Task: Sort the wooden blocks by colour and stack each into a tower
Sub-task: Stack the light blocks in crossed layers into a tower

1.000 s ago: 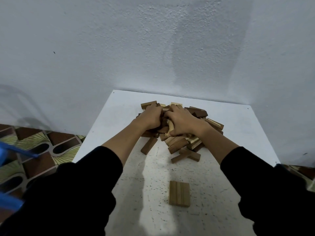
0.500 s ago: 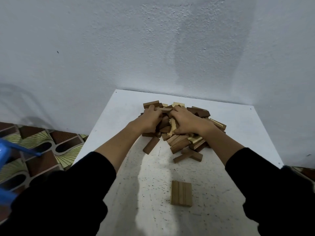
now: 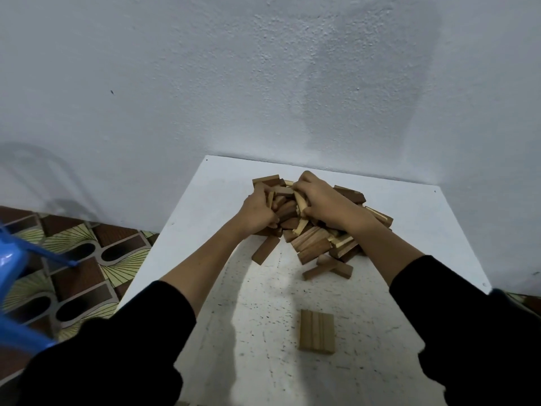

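A rough pale-blue wall (image 3: 263,83) fills the background, with patterned brown-and-green floor tiles (image 3: 73,259) and a piece of blue plastic furniture (image 3: 11,259) at the left edge. Against the wall stands a white speckled table (image 3: 263,361).

At the far middle of the table lies a loose heap of wooden blocks (image 3: 316,238), dark brown, mid-brown and pale ones jumbled at all angles. Nearer the person, well apart from the heap, a flat layer of three mid-brown blocks (image 3: 317,332) lies side by side, probably the base of a first tower.

Both hands are buried in the top of the heap. The left hand (image 3: 257,212) has its fingers curled around dark blocks; the right hand (image 3: 325,203) curls over pale and dark pieces, thumb pressed against a light block (image 3: 300,202).

The blocks look like small, stiff, light bars with smooth faces, so they should slide over one another readily and the heap may shift when one is pulled. Pinching a single block across its long narrow sides, near the middle, seems the surest hold; lifting from the top of the heap should disturb the rest least.
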### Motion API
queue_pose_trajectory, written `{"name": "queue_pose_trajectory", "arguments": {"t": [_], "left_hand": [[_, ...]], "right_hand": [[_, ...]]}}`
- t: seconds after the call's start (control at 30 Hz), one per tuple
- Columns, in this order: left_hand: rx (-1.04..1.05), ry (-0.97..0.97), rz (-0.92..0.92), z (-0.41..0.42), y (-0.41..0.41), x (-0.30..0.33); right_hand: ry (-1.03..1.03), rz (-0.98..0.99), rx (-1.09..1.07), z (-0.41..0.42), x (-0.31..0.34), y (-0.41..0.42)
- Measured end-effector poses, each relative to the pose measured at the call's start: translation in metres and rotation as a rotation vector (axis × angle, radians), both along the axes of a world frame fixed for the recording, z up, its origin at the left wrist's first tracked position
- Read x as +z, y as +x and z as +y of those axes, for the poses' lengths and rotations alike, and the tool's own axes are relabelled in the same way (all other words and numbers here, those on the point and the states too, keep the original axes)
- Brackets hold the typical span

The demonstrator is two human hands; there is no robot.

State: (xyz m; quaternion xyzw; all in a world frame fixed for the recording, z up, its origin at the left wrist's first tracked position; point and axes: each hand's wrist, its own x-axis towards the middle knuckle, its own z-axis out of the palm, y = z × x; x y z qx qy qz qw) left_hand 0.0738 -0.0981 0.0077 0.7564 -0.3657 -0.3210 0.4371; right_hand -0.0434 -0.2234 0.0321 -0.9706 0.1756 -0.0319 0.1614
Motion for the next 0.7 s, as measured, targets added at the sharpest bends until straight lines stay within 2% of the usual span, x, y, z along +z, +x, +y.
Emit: {"name": "queue_pose_trajectory", "arguments": {"t": [0.1,0.27,0.4,0.53,0.63,0.7], "left_hand": [[0.089,-0.041,0.301,-0.002,-0.009,-0.003],[0.122,-0.167,0.555,-0.009,-0.016,0.002],[0.109,-0.185,0.489,-0.006,-0.017,0.000],[0.182,-0.157,0.464,-0.003,-0.011,-0.009],[0.222,-0.187,0.520,0.004,-0.007,-0.011],[0.235,-0.197,0.582,0.008,-0.004,-0.012]], "right_hand": [[0.024,-0.052,0.007,0.003,0.001,0.002],[0.099,-0.203,0.069,0.013,0.000,0.009],[0.121,-0.234,0.049,0.017,0.000,0.010],[0.198,-0.160,0.013,0.016,0.003,0.003],[0.132,-0.090,0.005,0.011,0.004,-0.003],[0.044,0.032,0.027,0.008,0.004,-0.005]]}}
